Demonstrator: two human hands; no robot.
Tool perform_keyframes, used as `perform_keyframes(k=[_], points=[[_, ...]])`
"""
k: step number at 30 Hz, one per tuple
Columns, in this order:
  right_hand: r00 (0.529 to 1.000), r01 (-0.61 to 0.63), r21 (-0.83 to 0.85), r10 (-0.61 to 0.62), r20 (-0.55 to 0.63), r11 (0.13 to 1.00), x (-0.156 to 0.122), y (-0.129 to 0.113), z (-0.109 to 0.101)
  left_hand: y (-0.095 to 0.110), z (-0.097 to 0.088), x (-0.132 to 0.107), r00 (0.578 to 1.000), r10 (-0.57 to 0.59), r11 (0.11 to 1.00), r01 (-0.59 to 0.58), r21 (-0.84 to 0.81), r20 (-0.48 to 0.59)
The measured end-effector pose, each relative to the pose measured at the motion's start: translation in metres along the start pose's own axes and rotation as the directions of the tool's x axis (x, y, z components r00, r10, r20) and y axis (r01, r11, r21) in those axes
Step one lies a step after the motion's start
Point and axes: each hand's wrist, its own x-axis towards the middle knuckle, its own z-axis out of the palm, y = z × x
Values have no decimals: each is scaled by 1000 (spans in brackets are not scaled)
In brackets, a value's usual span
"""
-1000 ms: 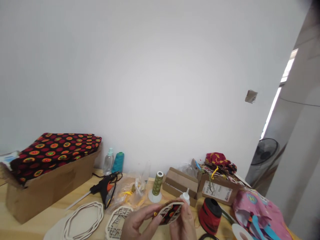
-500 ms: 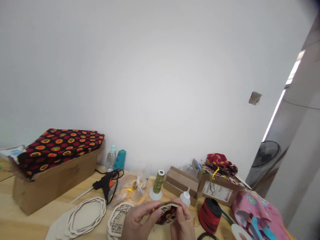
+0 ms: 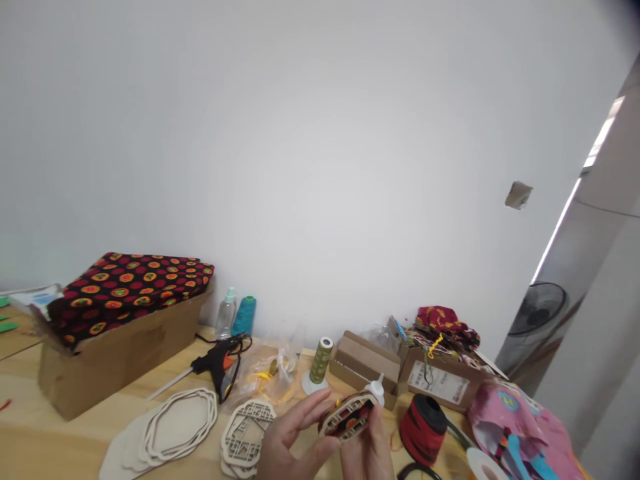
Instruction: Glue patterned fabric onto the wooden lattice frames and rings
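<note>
1. Framed piece (image 3: 349,418): pale cut-out wood front, dark red and orange showing through; lower middle of frame, tilted, held up off the bench (image 3: 75,443)
2. Right hand (image 3: 371,450), lower middle: grip clenched on the piece's right end
3. Left hand (image 3: 295,437), just left of that: thumb by the piece's lower left edge, fingers reaching above it; cannot tell if this grip bears on it
4. Behind the piece, near its upper right: white nozzle bottle (image 3: 377,389), partly hidden; small brown box (image 3: 365,363) behind that
5. Lower left of centre: stacked lattice cut-outs (image 3: 245,437) just beside the left hand; further left, pale wood rings (image 3: 214,413) lying on flat blanks (image 3: 117,453)
6. Above those: black glue gun (image 3: 216,363) with orange trigger, clear plastic bag (image 3: 250,380) with something yellow, olive thread spool (image 3: 321,361) standing on a white base
7. Lower right: red thread cone (image 3: 423,433) with black top, then pink cloth (image 3: 543,420)
8. Left side: large cardboard box (image 3: 125,360) topped by dark spotted fabric (image 3: 135,287)
</note>
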Motion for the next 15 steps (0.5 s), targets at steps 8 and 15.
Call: perform_keyframes(k=[8,15], points=[[991,-86,102,75,114,991,-3,-6,-1,12,1,0,976,208,943,-184,278,-59],[999,-9,77,6,46,997,-7,-3,11,5,-3,1,961,261,905,-213,368,-87]])
